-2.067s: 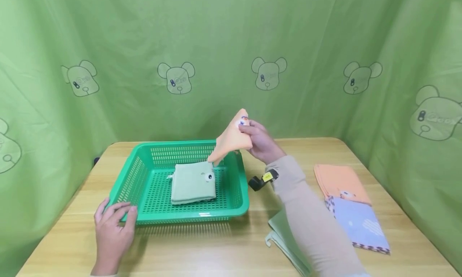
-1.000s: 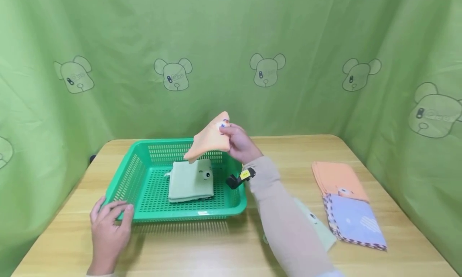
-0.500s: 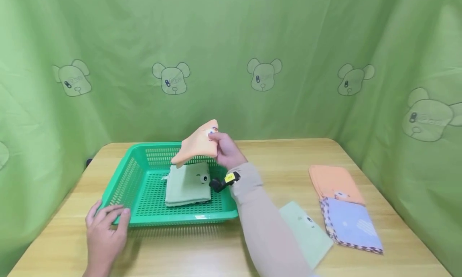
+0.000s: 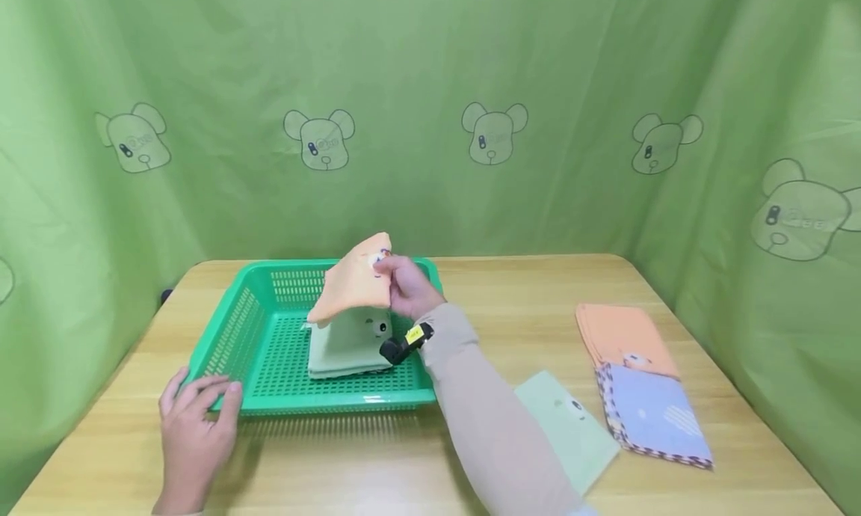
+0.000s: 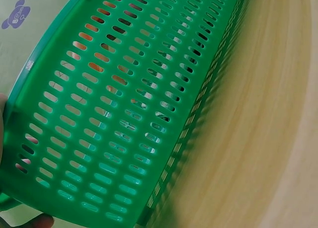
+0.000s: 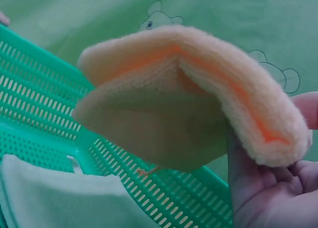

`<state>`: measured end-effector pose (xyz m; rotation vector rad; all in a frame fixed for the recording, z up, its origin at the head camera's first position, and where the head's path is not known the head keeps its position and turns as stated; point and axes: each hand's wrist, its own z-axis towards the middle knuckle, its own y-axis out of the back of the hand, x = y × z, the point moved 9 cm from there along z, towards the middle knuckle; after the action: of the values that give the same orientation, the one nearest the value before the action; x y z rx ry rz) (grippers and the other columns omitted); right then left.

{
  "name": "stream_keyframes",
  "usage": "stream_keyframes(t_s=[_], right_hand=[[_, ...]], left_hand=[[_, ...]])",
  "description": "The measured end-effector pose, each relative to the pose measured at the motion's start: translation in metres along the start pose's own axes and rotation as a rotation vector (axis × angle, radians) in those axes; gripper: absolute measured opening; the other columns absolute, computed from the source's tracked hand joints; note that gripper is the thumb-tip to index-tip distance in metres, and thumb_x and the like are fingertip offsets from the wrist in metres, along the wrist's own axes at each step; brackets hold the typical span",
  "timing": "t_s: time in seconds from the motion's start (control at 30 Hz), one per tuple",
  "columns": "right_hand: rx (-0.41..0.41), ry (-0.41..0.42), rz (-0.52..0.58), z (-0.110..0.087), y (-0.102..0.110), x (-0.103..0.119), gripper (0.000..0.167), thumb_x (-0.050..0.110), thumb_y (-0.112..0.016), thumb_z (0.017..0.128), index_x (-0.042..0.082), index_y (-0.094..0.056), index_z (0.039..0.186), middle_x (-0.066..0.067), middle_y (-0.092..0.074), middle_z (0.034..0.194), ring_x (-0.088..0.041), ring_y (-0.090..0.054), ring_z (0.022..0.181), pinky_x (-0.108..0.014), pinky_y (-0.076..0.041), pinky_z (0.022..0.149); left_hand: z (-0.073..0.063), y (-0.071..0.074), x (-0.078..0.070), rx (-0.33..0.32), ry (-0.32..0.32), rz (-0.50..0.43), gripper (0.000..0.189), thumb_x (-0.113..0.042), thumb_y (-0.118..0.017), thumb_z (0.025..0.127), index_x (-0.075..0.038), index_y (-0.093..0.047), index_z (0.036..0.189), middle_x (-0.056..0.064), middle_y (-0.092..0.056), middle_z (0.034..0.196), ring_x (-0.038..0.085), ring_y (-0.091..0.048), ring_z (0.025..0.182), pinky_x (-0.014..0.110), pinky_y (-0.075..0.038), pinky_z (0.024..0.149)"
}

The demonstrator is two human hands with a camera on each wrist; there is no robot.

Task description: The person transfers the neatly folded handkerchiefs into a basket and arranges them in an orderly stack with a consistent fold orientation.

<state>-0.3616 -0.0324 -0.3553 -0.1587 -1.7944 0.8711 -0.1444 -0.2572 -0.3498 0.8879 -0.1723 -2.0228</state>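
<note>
My right hand [image 4: 412, 288] pinches a folded orange towel [image 4: 353, 283] by its right edge, thumb over the printed face. The towel hangs slanted over the green plastic basket [image 4: 303, 402], its lower corner overlapping a folded pale green towel [image 4: 336, 351] inside. In the right wrist view the orange towel [image 6: 174, 128] shows its thick folded edge, with fingers underneath it. My left hand [image 4: 198, 426] grips the basket's front left corner, fingers over the rim. The left wrist view looks at the slotted basket wall [image 5: 114, 109], with only bits of the hand at the frame edge.
Right of the basket, another pale green towel [image 4: 561, 426] lies partly beneath my right forearm. Farther right are a folded orange towel [image 4: 615, 333] and a blue towel with a checked border [image 4: 655, 415]. A green curtain [image 4: 417, 194] surrounds the wooden table [image 4: 377, 478].
My right hand has carried the orange towel leftward and down, from the basket's right rim to over the pale green towel inside. The left hand has stayed at the basket corner.
</note>
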Motion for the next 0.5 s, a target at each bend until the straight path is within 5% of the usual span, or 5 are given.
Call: stream_keyframes(t_s=[0.5], right_hand=[[0.029, -0.040, -0.181, 0.001, -0.006, -0.013, 0.041, -0.004, -0.045, 0.089, 0.000, -0.044, 0.130, -0.006, -0.063, 0.094, -0.017, -0.064, 0.080, -0.029, -0.055, 0.067]], left_hand=[[0.001, -0.001, 0.002, 0.013, 0.019, 0.010, 0.019, -0.010, -0.064, 0.085, 0.007, -0.070, 0.080, 0.023, -0.068, 0.092, 0.032, -0.054, 0.096, 0.043, -0.016, 0.114]])
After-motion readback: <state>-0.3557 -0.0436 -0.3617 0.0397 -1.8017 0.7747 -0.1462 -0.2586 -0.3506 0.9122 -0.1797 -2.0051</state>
